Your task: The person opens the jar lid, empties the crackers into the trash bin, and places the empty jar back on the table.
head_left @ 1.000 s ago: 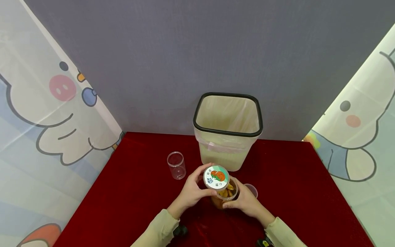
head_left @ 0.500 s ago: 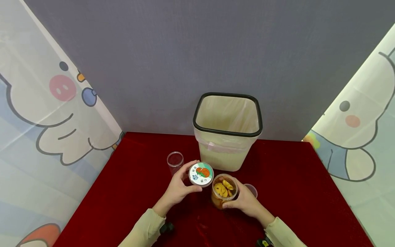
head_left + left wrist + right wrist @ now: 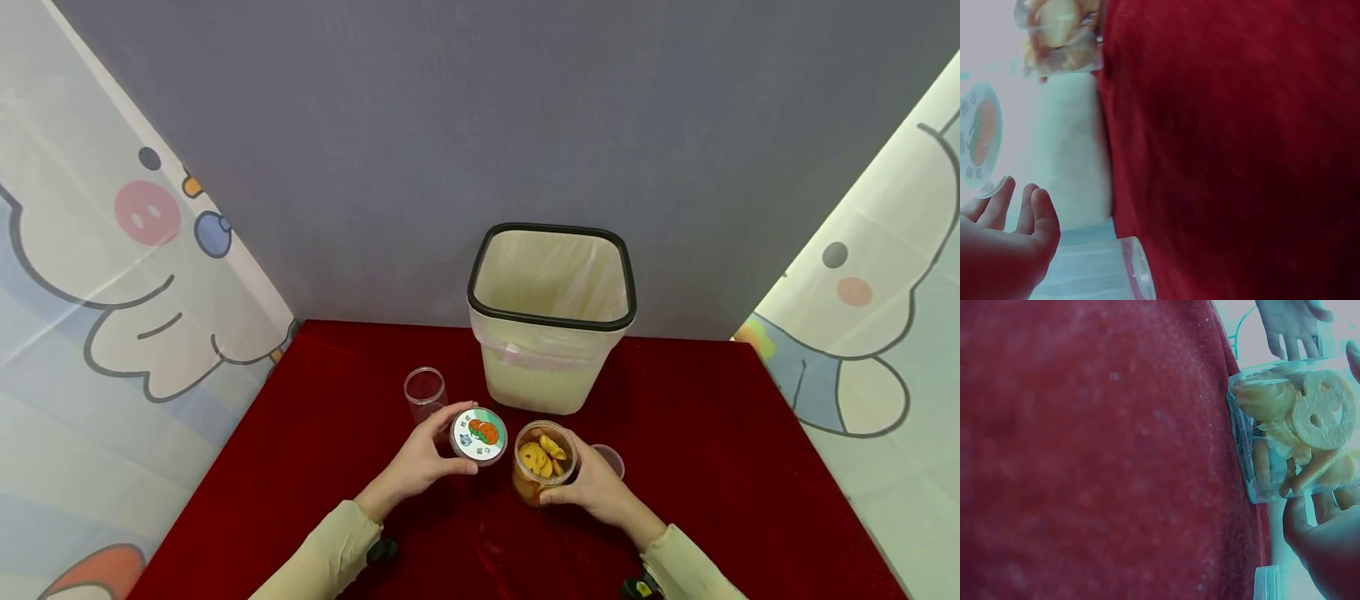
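My left hand point(image 3: 417, 462) pinches a round lid point(image 3: 479, 435) by its edge, thumb in front and fingers behind. The lid's top carries a white and green label with orange fruit on it. To its right, my right hand point(image 3: 595, 485) grips a clear plastic jar point(image 3: 527, 492) around its side. Its mouth is uncovered, and yellow-brown biscuits point(image 3: 535, 458) lie inside. In the right wrist view one biscuit point(image 3: 1322, 412) has holes like a smiling face. A gap separates lid and jar. Behind the left hand stands a clear empty jar point(image 3: 424, 388), partly covered by the fingers.
A cream waste bin point(image 3: 551, 367) with a black rim and a bag liner stands behind the hands, near the grey wall. Right of the right hand, a pinkish clear round lid point(image 3: 611, 460) lies on the red cloth point(image 3: 712, 467), partly hidden by that hand.
The left hand has lifted the labelled lid off the jar's mouth and carried it left and a little lower, uncovering the biscuits. The right hand keeps its hold on the jar in place.
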Action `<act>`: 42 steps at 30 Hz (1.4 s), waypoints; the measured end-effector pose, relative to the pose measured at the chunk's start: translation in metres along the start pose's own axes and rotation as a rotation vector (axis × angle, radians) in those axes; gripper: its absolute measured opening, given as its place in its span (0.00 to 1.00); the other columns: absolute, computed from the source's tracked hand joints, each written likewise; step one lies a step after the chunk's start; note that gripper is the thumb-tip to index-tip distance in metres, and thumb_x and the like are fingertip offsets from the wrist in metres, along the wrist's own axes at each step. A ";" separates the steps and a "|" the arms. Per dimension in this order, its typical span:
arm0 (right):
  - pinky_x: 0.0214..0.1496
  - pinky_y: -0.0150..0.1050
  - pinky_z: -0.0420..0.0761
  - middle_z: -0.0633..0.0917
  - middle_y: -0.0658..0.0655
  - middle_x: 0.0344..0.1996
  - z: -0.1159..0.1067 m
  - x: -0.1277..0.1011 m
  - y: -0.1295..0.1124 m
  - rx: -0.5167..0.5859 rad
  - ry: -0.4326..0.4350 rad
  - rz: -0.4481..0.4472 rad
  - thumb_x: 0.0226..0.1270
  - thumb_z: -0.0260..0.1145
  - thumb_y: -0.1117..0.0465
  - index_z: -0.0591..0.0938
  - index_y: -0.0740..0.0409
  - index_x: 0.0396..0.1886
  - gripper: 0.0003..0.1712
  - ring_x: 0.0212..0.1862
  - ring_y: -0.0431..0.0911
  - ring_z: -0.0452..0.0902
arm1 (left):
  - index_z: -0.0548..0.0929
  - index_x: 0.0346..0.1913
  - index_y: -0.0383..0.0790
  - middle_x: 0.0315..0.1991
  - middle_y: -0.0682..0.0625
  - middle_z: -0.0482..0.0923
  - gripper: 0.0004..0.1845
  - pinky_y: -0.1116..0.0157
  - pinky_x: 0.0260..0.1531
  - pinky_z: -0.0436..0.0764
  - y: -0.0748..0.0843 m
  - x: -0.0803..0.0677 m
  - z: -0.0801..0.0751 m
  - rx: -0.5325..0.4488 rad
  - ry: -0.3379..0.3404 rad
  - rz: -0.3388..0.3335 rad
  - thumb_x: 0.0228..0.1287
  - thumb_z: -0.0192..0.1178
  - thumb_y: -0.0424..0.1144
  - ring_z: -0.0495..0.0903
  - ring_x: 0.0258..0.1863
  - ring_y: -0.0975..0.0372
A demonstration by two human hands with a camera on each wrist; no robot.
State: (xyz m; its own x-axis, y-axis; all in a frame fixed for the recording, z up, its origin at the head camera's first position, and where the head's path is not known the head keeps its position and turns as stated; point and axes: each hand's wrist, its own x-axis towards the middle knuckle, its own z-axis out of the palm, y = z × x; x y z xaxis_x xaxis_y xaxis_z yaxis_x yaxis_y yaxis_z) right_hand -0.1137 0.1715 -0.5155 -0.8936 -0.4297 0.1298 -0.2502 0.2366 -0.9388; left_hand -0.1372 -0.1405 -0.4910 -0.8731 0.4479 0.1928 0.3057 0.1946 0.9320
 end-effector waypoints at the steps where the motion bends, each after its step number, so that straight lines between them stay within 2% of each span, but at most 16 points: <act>1: 0.63 0.33 0.69 0.77 0.48 0.62 0.000 0.000 0.000 -0.004 0.001 0.005 0.46 0.85 0.57 0.69 0.43 0.71 0.51 0.62 0.46 0.73 | 0.68 0.72 0.44 0.68 0.47 0.70 0.46 0.62 0.52 0.76 -0.001 0.001 0.000 0.020 -0.022 -0.004 0.49 0.79 0.35 0.74 0.59 0.59; 7: 0.64 0.32 0.67 0.77 0.48 0.63 -0.001 0.000 -0.002 0.008 0.003 0.016 0.46 0.84 0.57 0.68 0.42 0.71 0.51 0.63 0.46 0.72 | 0.68 0.72 0.43 0.63 0.48 0.74 0.46 0.63 0.49 0.79 -0.006 0.005 0.001 0.110 -0.144 -0.054 0.50 0.79 0.41 0.78 0.52 0.59; 12: 0.64 0.30 0.67 0.77 0.51 0.64 0.000 0.000 -0.002 0.024 -0.007 -0.004 0.47 0.84 0.59 0.69 0.43 0.71 0.51 0.64 0.47 0.72 | 0.69 0.72 0.42 0.61 0.48 0.74 0.47 0.64 0.49 0.78 -0.009 0.008 0.002 0.128 -0.198 -0.091 0.48 0.81 0.39 0.78 0.52 0.59; 17: 0.64 0.30 0.66 0.76 0.50 0.64 0.000 0.001 0.000 0.043 -0.017 -0.014 0.48 0.83 0.60 0.69 0.43 0.71 0.50 0.64 0.47 0.72 | 0.70 0.71 0.42 0.59 0.51 0.74 0.47 0.63 0.52 0.77 -0.012 0.012 0.003 0.167 -0.225 -0.143 0.47 0.81 0.39 0.76 0.55 0.58; 20: 0.65 0.30 0.66 0.76 0.49 0.64 0.000 0.001 0.001 0.036 -0.021 -0.022 0.48 0.84 0.59 0.69 0.43 0.71 0.49 0.64 0.48 0.72 | 0.70 0.71 0.43 0.57 0.52 0.74 0.47 0.60 0.54 0.76 -0.015 0.011 0.003 0.224 -0.241 -0.159 0.47 0.81 0.43 0.73 0.56 0.57; 24: 0.64 0.30 0.67 0.77 0.48 0.63 -0.001 0.001 0.003 0.013 -0.011 -0.018 0.47 0.84 0.58 0.70 0.43 0.70 0.50 0.63 0.47 0.72 | 0.70 0.71 0.44 0.57 0.53 0.74 0.48 0.54 0.57 0.71 -0.018 0.010 0.004 0.310 -0.249 -0.165 0.46 0.81 0.48 0.69 0.56 0.56; 28: 0.64 0.31 0.67 0.77 0.48 0.62 -0.001 0.001 0.003 0.006 -0.013 -0.013 0.47 0.84 0.58 0.69 0.43 0.70 0.50 0.63 0.46 0.73 | 0.71 0.71 0.44 0.60 0.52 0.74 0.49 0.51 0.59 0.69 -0.020 0.009 0.005 0.359 -0.243 -0.171 0.44 0.82 0.48 0.69 0.58 0.55; 42: 0.65 0.29 0.64 0.74 0.54 0.67 0.000 0.000 0.004 0.091 -0.041 -0.051 0.50 0.82 0.64 0.68 0.46 0.72 0.50 0.66 0.49 0.69 | 0.71 0.71 0.43 0.67 0.48 0.70 0.49 0.49 0.60 0.70 -0.021 0.003 0.009 0.539 -0.254 -0.146 0.43 0.82 0.45 0.64 0.64 0.53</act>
State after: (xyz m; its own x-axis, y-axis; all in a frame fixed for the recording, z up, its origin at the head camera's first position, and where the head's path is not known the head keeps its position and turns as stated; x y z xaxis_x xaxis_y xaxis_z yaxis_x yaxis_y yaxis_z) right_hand -0.1143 0.1723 -0.5192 -0.8640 -0.4749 0.1670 -0.2585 0.1340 -0.9567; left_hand -0.1432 -0.1352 -0.5131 -0.8228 0.5644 -0.0664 0.3967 0.6540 0.6441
